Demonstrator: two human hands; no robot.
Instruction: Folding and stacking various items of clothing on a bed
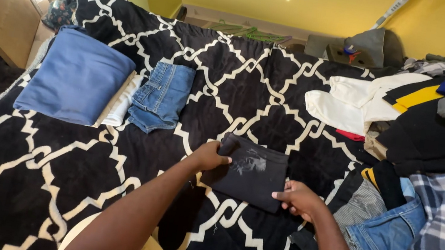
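Black folded garment (251, 171) lies crosswise.

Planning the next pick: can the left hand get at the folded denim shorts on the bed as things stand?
Probably yes. The left hand rests on the dark folded garment, and only bare patterned blanket lies between it and the denim shorts.

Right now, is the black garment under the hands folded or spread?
Folded: the black garment lies as a compact rectangle on the bedspread, left hand and right hand gripping its edges.
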